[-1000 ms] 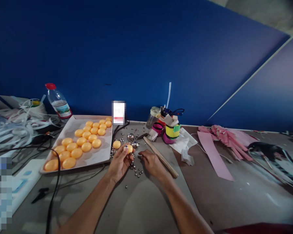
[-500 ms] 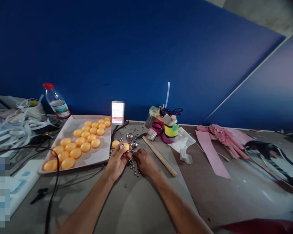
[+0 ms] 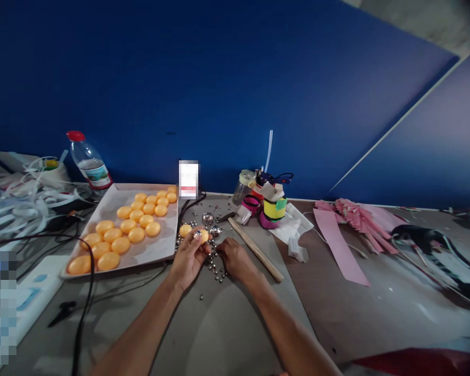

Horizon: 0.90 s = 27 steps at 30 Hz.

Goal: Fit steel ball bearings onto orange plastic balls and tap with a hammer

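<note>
My left hand (image 3: 187,261) is closed round an orange ball (image 3: 202,236) that has some silvery pieces on its upper side. Just right of it, my right hand (image 3: 235,259) is low over the table with its fingers bent together; whether anything is between the fingertips is too small to tell. Small silver beads (image 3: 215,270) lie scattered between and below the hands. Behind the hands are a larger silver ball (image 3: 208,219) and a loose orange ball (image 3: 185,230). To the left, a white tray (image 3: 152,250) holds several orange balls (image 3: 120,245) in rows.
A bottle with a red cap (image 3: 92,167) stands behind the tray. Wooden sticks (image 3: 256,250), a lidded jar (image 3: 244,187) and a yellow-green container (image 3: 274,210) are right of the beads. Pink strips (image 3: 342,248) lie further right; black cables (image 3: 91,292) cross the left side.
My right hand has shifted slightly right, away from my left hand. My left hand still holds the orange ball, nearly in the same place. The view has shifted very slightly.
</note>
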Available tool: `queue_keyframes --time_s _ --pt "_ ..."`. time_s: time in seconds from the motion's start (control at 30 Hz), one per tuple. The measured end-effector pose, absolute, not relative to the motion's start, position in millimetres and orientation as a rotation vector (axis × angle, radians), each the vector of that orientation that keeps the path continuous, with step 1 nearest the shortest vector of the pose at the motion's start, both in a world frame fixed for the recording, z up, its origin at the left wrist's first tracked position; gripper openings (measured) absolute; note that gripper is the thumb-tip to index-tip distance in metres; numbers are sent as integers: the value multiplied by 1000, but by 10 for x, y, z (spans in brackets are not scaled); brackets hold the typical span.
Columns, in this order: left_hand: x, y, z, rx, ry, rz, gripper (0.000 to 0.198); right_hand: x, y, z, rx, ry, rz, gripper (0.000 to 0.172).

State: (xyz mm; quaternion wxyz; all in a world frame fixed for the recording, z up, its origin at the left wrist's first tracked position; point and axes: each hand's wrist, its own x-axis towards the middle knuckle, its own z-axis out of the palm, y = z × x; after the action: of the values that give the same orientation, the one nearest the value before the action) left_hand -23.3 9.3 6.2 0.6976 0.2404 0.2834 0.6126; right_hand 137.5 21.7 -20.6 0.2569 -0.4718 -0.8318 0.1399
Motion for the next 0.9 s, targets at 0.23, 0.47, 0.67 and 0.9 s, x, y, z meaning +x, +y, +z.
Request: queue_keyframes --time_s 0.23,0.47,0.67,0.9 --pt "-231 57 95 522 621 1326 39 1369 209 -180 -1298 -2157 441 15" --pt "-235 51 99 457 648 1278 43 1396 158 -91 -1309 -1590 915 8" --pt "-227 52 111 408 570 1255 42 1380 128 21 -1073 -1252 1330 10" --pt "-201 53 64 435 642 1241 43 1382 67 106 -930 -1039 1567 19"
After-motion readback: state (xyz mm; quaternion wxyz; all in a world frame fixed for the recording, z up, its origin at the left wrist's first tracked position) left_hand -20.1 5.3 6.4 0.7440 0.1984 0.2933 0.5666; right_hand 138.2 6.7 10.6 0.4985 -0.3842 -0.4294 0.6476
